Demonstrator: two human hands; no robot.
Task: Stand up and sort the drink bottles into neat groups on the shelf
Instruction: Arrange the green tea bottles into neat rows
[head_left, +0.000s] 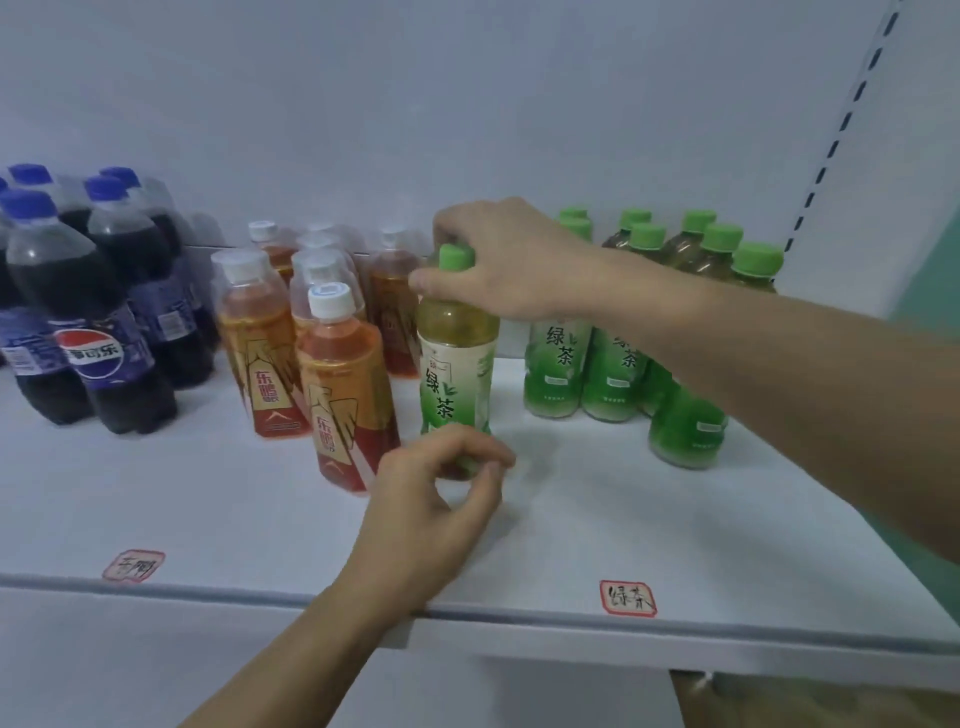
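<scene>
White shelf, upright green-capped tea bottle

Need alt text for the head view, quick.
Right hand grips the green-capped green tea bottle by its neck; left hand pinches its base. Orange white-capped bottles stand left, green tea group right, on a white shelf.

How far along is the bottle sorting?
Mostly done: cola bottles, orange bottles and green tea bottles stand upright in groups. In hand: the right hand grips one green tea bottle by its neck; the left hand is at its base. Left: seating it with its group.
</scene>
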